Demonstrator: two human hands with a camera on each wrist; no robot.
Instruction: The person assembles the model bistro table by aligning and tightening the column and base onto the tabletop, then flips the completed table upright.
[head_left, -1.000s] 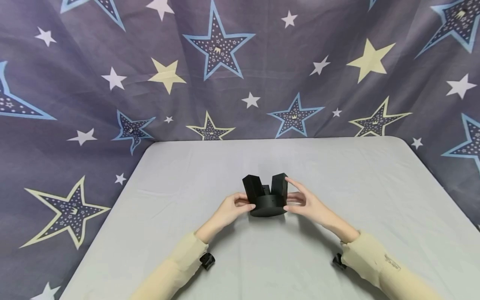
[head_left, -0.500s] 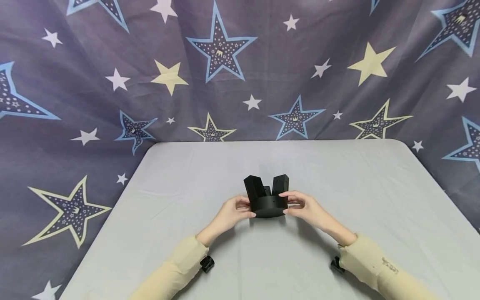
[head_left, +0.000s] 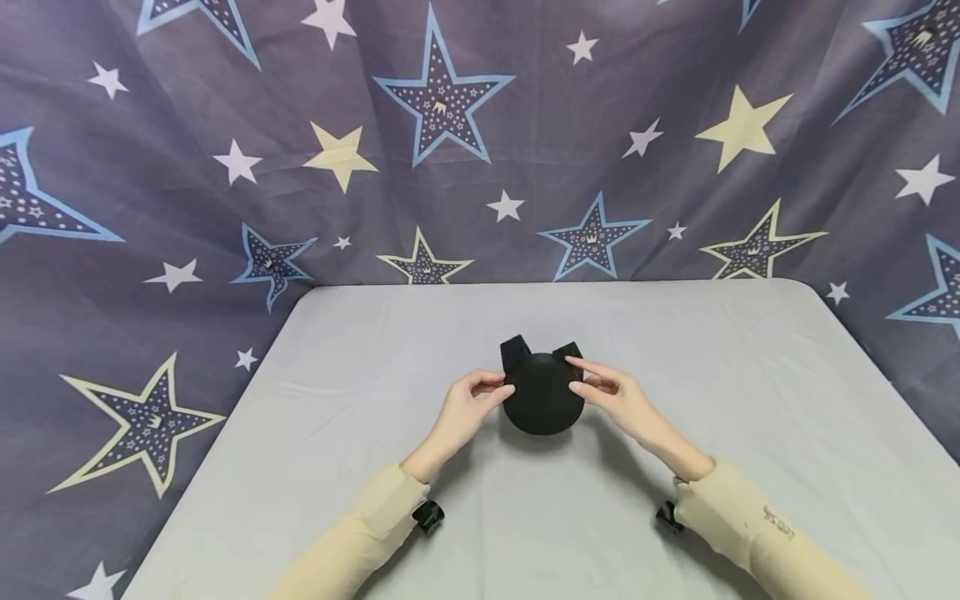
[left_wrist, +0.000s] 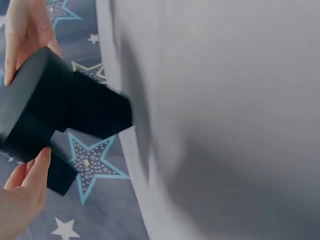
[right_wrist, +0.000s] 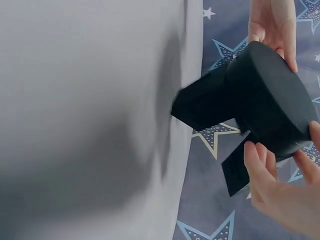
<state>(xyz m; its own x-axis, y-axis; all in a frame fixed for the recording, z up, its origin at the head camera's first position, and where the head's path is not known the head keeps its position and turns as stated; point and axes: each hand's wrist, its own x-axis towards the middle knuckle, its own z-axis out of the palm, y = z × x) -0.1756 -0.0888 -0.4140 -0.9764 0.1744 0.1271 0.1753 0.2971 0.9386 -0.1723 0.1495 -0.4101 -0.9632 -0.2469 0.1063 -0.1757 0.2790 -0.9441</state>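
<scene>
Between my two hands is a black object with a thick round body (head_left: 543,396) and block-like prongs (head_left: 515,353) standing out from one side. Its smooth flat face is turned towards the head camera, while the prongs point away. My left hand (head_left: 467,410) pinches its left edge with thumb and fingers. On the opposite edge, my right hand (head_left: 624,406) grips it, thumb on the rim and index finger along a prong. Both wrist views show the object held off the table, the prongs (left_wrist: 102,107) reaching out towards the tabletop. Some fingertips are hidden behind it.
A table (head_left: 360,358) with a pale grey cover lies beneath, the object's shadow on it. Behind hangs a dark star-patterned curtain (head_left: 465,192). Small black devices (head_left: 429,517) sit at both sleeve cuffs.
The object has tilted, so its round flat face now shows and the prongs are mostly hidden behind it. Both hands turned with it; the right index finger moved down, then up along a prong.
</scene>
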